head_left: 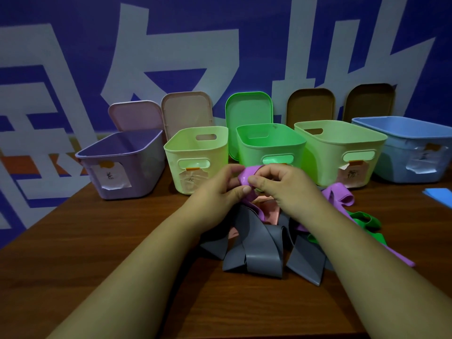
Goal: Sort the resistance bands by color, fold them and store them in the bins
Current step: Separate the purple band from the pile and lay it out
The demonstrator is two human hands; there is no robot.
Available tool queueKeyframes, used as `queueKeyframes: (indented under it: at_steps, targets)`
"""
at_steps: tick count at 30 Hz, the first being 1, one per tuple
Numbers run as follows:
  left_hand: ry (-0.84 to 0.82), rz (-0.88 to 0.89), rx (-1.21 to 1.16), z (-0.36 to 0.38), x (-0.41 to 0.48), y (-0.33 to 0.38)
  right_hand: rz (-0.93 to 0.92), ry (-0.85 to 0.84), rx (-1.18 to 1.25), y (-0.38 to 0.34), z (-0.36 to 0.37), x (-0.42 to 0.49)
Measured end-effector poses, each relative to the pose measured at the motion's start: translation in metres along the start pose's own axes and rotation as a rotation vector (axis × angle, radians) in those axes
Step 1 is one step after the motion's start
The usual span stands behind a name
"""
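Both hands pinch a folded purple band [247,176]: the left hand [220,188] curls thumb and fingers round its left side and the right hand [285,189] round its right, holding it above the middle of the table [110,241], in front of the green bin [271,143]. Beneath the wrists a loose heap of grey bands [254,252], a pink band [270,209], a second purple band [338,195] and a green band [364,220] spreads toward the table's right edge. Along the far edge stand the purple bin [137,174], a pale green bin [195,150], the green bin, a yellow-green bin [342,145] and a blue bin [411,145], all open.
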State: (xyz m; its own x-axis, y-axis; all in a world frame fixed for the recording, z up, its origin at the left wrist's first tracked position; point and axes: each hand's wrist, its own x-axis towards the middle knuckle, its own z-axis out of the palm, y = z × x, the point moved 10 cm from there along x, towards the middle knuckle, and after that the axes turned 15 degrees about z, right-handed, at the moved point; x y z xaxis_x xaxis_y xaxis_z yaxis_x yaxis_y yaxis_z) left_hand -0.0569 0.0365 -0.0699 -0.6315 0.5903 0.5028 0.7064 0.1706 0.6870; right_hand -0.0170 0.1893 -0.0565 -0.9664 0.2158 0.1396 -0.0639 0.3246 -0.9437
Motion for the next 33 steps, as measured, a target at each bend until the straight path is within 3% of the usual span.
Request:
queueKeyframes:
  at_steps: [7,11,17,21,26,29,33]
  targets:
    - [0.057,0.015,0.136,-0.008,-0.001,0.003,0.002,-0.056,0.010,0.001,0.007,0.000]
    - [0.011,0.090,0.276,-0.005,0.000,0.015,0.043,-0.054,0.074,0.005,0.006,0.001]
    - [0.017,0.156,0.360,-0.005,0.002,0.024,-0.020,0.053,-0.116,-0.003,-0.002,-0.004]
    - [0.160,0.110,0.366,-0.021,0.002,0.026,-0.004,0.151,-0.256,-0.006,-0.009,-0.006]
    - [0.483,0.018,0.387,-0.060,-0.008,0.027,-0.023,0.313,-0.354,-0.012,-0.023,-0.009]
    - [0.645,-0.030,0.205,-0.077,-0.016,0.021,0.010,0.408,-0.274,-0.010,-0.039,-0.011]
    - [0.750,-0.106,-0.289,-0.071,-0.020,0.001,0.065,0.445,-0.177,-0.003,-0.045,-0.011]
